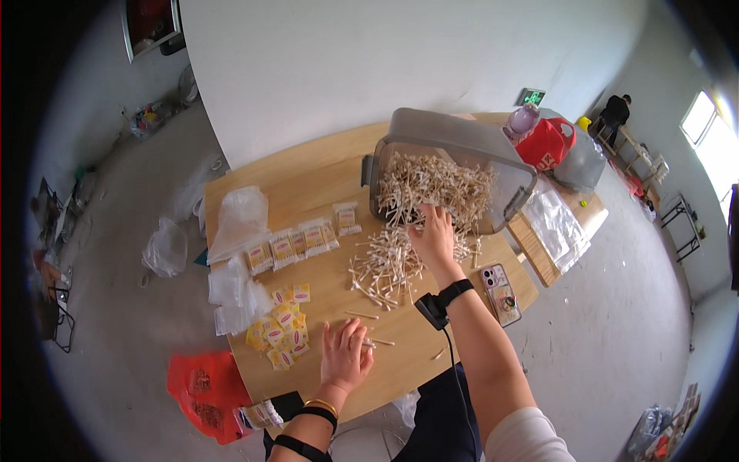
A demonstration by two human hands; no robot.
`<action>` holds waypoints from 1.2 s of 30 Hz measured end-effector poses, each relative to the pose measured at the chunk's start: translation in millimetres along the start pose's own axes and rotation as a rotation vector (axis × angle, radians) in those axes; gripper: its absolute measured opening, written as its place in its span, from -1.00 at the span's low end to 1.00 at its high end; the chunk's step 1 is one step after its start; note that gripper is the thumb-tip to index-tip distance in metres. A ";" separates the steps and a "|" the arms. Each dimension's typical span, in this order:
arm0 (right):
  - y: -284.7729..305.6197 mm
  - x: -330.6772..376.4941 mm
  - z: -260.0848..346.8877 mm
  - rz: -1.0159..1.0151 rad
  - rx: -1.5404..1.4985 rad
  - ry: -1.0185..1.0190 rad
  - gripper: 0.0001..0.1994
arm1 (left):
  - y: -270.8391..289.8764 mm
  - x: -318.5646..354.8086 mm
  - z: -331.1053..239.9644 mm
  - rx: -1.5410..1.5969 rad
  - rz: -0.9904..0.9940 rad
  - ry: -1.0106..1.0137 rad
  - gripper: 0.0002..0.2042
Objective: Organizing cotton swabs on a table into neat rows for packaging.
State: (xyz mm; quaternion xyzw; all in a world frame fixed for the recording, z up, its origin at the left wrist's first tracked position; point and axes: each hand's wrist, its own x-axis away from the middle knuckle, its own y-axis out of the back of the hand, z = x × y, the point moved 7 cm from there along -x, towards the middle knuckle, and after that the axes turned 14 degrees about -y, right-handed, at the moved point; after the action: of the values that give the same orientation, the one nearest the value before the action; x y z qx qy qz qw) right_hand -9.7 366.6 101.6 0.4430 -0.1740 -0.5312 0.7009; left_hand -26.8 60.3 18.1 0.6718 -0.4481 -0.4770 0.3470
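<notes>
Reaching right hand (433, 237), fingers spread over cotton swabs (385, 266); left hand (344, 356) flat on table (323, 173), fingers apart.

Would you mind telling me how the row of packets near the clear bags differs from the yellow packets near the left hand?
The row of packets lies side by side in a line; the yellow packets sit in a loose, overlapping heap. The row looks pale and see-through with yellow labels; the heap is mostly solid yellow. The row lies farther from the left hand; the heap is just beside it. Both rest on the wooden table.
</notes>
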 end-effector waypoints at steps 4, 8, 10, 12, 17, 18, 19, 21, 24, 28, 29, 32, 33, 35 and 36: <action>5.8 -36.6 14.1 -0.153 0.060 -0.026 -0.50 | -0.3 -1.6 -0.8 0.005 0.012 0.007 -0.53; -1.9 -57.4 21.9 -0.095 0.140 -0.178 -0.61 | -2.8 -0.3 1.1 -0.009 0.025 0.009 -0.53; -8.6 -53.7 35.3 -0.058 0.162 -0.194 -0.60 | 0.3 3.4 4.2 -0.010 0.028 0.021 -0.53; -16.1 -53.9 38.5 -0.079 0.241 -0.214 -0.62 | 1.7 3.5 3.6 -0.008 0.035 0.026 -0.53; -20.7 -67.6 3.0 -0.146 0.076 -0.213 -0.73 | -1.7 -6.6 -3.3 0.003 0.012 0.003 -0.53; -17.7 -63.3 2.0 -0.162 -0.001 -0.212 -0.76 | -0.6 -4.9 -2.4 -0.010 0.014 0.008 -0.53; -14.5 -59.8 0.0 -0.159 0.000 -0.210 -0.76 | 0.6 -3.1 -1.4 -0.009 0.014 0.011 -0.53; -14.8 -54.1 -16.4 0.037 -0.274 -0.299 -0.75 | 3.8 -1.0 -0.3 0.009 -0.006 0.008 -0.53; -1.3 -44.1 -30.7 0.032 -0.371 -0.271 -0.74 | 3.3 -1.4 0.2 0.003 -0.013 0.013 -0.54; -3.0 -35.7 -34.4 0.126 -0.420 -0.207 -0.83 | 2.1 -1.1 1.5 0.006 -0.028 0.013 -0.53; -6.2 -36.1 -33.2 0.139 -0.466 -0.156 -0.85 | 1.0 -1.7 1.2 0.007 -0.018 0.012 -0.54; -22.3 -39.8 -23.2 0.203 -0.437 -0.247 -0.80 | 2.1 -1.5 0.7 0.008 -0.013 0.015 -0.54; -30.2 -42.1 -17.7 0.235 -0.408 -0.253 -0.77 | 2.3 -2.1 0.1 0.019 -0.021 0.012 -0.53; -42.9 -45.5 -8.1 0.274 -0.407 -0.275 -0.75 | 1.6 -1.7 0.0 0.018 -0.018 0.013 -0.53; -46.2 -47.7 -4.3 0.205 -0.335 -0.297 -0.74 | 1.8 -1.2 -0.5 0.020 -0.018 0.011 -0.53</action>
State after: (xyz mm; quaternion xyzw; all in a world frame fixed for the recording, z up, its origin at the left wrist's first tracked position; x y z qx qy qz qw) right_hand -51.8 409.3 72.8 0.2179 -0.2287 -0.5378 0.7816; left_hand -27.0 60.8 20.3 0.6818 -0.4449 -0.4721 0.3382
